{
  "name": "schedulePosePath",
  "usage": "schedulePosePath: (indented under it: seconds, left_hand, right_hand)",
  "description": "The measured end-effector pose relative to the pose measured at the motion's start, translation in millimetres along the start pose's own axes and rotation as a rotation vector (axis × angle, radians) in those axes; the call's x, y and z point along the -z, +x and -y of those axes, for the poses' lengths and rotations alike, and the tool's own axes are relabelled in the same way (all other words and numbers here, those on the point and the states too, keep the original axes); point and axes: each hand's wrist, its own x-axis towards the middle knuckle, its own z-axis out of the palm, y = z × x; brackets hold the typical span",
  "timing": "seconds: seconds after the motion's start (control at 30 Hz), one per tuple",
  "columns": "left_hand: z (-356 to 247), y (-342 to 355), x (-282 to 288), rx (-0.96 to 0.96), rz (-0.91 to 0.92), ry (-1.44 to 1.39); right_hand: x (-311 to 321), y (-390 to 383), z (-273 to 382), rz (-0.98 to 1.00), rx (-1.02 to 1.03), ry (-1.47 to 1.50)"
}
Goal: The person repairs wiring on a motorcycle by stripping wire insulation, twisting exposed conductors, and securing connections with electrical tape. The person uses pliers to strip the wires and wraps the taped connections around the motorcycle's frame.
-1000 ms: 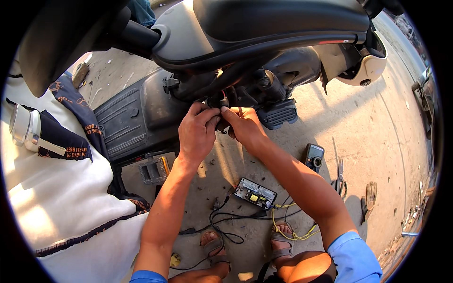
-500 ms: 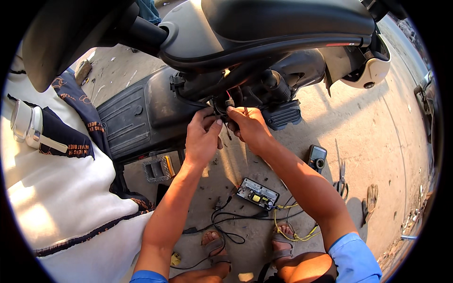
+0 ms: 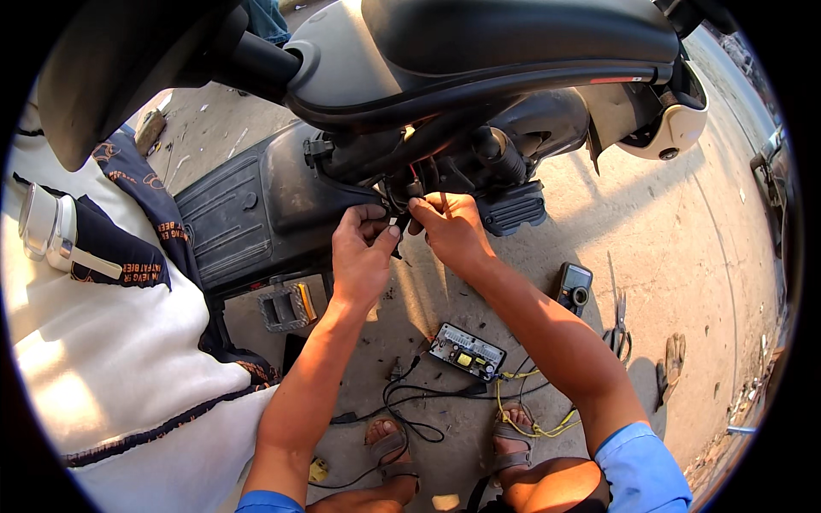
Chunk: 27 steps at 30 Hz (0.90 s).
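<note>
At the far left, we see a white padded cover [image 3: 128, 359] with dark trim, then the ribbed footboard [image 3: 227, 201] of a black two-wheeler [image 3: 522, 38]. Next comes the left hand [image 3: 366, 256], half-curled; a small pale piece [image 3: 393, 221] shows by its thumb tip, though we cannot tell whether it is gripped. Dark wiring [image 3: 397, 203] hangs under the frame, between the hands. The right hand [image 3: 449, 227] pinches some of it between thumb and curled fingers. A second ago the hands met; now they stand slightly apart, so the pale piece and wiring are easier to see. Further right, on the ground, we find an opened circuit board [image 3: 467, 350], a handheld meter [image 3: 574, 286], scissors [image 3: 619, 329] and a glove [image 3: 672, 368].
</note>
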Motion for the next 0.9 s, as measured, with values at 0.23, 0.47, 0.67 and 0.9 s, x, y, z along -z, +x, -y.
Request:
schedulePosePath:
  seconds: [0.23,0.47,0.67,0.9]
  left_hand:
    - [-6.9,-0.6,2.6,-0.044,0.067,-0.06]
    - [-24.6,1.7,-3.0,0.047,0.027,-0.188]
    - [-25.9,1.0,-1.3,0.054,0.015,-0.178]
    - [-32.4,6.2,-5.3,0.116,-0.055,-0.271]
  right_hand:
    - [-1.0,-1.6,4.0,-0.047,-0.096,0.173]
    - [9.9,3.1,8.6,-0.009,-0.219,0.29]
    - [4.7,4.7,24.7,0.071,-0.221,0.28]
    - [7.2,2.9,7.5,0.016,-0.199,0.272]
